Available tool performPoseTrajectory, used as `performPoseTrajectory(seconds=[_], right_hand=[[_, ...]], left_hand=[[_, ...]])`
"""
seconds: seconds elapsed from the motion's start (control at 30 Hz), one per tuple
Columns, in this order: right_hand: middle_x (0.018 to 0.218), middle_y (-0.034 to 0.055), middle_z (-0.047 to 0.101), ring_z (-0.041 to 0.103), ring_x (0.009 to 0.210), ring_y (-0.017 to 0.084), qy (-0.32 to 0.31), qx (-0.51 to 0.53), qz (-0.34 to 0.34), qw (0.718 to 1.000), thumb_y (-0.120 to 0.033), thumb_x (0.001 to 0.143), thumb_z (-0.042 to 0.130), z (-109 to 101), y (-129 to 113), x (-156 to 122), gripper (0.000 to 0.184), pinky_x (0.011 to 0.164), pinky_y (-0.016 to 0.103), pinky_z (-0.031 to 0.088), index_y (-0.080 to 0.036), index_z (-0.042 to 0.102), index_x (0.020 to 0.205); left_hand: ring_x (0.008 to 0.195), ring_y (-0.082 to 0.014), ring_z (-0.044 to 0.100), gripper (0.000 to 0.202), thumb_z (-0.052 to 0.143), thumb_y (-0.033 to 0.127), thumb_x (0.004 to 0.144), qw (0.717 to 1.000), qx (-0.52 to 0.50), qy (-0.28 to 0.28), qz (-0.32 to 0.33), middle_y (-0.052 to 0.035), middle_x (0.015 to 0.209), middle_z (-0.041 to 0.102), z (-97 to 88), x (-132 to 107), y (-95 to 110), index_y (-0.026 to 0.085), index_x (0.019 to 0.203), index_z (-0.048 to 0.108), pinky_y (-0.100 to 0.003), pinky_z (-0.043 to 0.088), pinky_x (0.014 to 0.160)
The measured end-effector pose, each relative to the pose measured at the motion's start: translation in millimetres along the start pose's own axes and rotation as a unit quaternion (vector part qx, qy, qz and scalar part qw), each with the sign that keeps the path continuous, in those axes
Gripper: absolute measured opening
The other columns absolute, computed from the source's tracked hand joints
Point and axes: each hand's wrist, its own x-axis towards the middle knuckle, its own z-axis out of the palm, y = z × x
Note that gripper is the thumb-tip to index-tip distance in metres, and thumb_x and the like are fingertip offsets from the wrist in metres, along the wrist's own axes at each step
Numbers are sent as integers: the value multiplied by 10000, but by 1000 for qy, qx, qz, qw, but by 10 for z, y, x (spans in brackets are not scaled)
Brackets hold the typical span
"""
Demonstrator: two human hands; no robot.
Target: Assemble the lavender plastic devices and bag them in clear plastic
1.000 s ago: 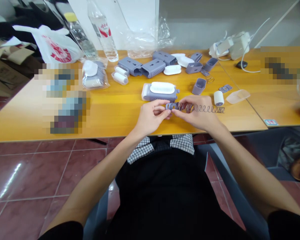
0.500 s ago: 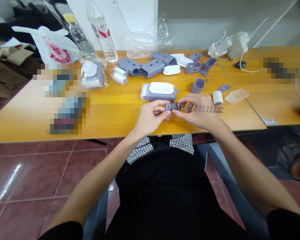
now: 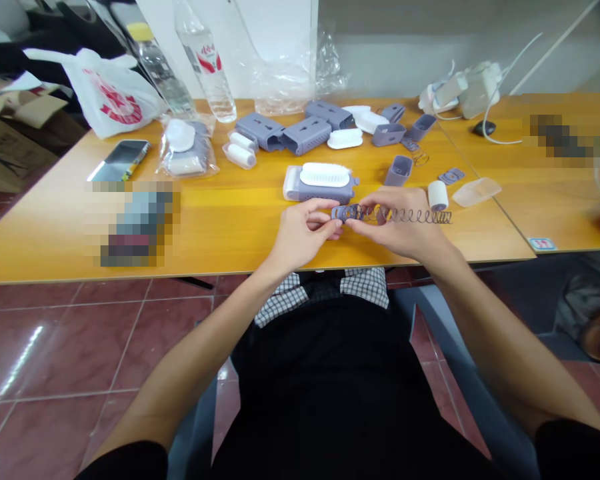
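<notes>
Between finger and thumb, my left hand [image 3: 303,233] pinches a small grey-purple slotted plate [image 3: 338,213]. My right hand [image 3: 400,223] is closed on a long metal spring [image 3: 423,217], whose coils run under its fingers and stick out to the right. The spring's left end meets the plate; whether it is hooked on I cannot tell. Just beyond my hands lies a grey-purple case [image 3: 320,193] with a white bristle brush [image 3: 325,175] on top. Right of it are an open grey cup [image 3: 399,171], a white roller [image 3: 437,195], another slotted plate [image 3: 451,175] and a clear cover [image 3: 477,191].
Farther back lie several grey cases [image 3: 307,137], white brushes [image 3: 345,139] and a bagged set [image 3: 187,147]. Two bottles [image 3: 215,80], a white bag [image 3: 113,93] and a phone [image 3: 121,160] are at the left. Chargers and cables [image 3: 460,90] sit back right.
Both hands stay almost in place, holding the plate and spring together. The whole view has shifted very slightly.
</notes>
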Motion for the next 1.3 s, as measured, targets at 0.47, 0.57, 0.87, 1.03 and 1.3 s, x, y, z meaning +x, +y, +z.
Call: performPoseTrajectory(seconds=[0.47,0.57,0.87,1.03,1.3], right_hand=[[796,52,772,701,740,257,47,-17,35,998,-450,869,795,164,-33,-31,256,692,391,495,-256,682,747],[744,50,751,679,714,246,43,-7,45,998,-445,894,788,181,-58,-33,311,666,385,462,-253,638,702],[510,-8,521,439,505,159,-11,32,91,995,-532,988,699,159,-94,-21,550,540,372,271,-247,488,567],[505,-15,487,411,518,149,-26,51,90,994,-613,1004,658,177,-68,-20,608,558,368,268,-240,469,562],[495,-28,439,376,520,139,-44,69,78,994,-755,1022,539,183,-91,-32,694,565,353,252,-234,486,567]], left_hand=[[822,-218,841,338,797,222,884,1000,2,-5,23,-56,908,836,-2,0,-17,148,1208,735,-395,718,904],[830,-222,842,329,798,223,888,1000,-4,-5,27,-56,905,835,0,1,-26,148,1203,737,-397,721,902],[842,-216,843,338,791,222,893,1000,3,-5,29,-57,924,835,-7,-4,-27,147,1217,729,-393,714,910],[824,-212,842,351,799,226,879,1000,0,-3,29,-62,913,834,-10,-8,-17,136,1210,724,-376,711,885],[725,-172,800,293,798,188,824,999,18,-1,37,-13,764,782,7,-6,8,148,1101,710,-321,689,795]])
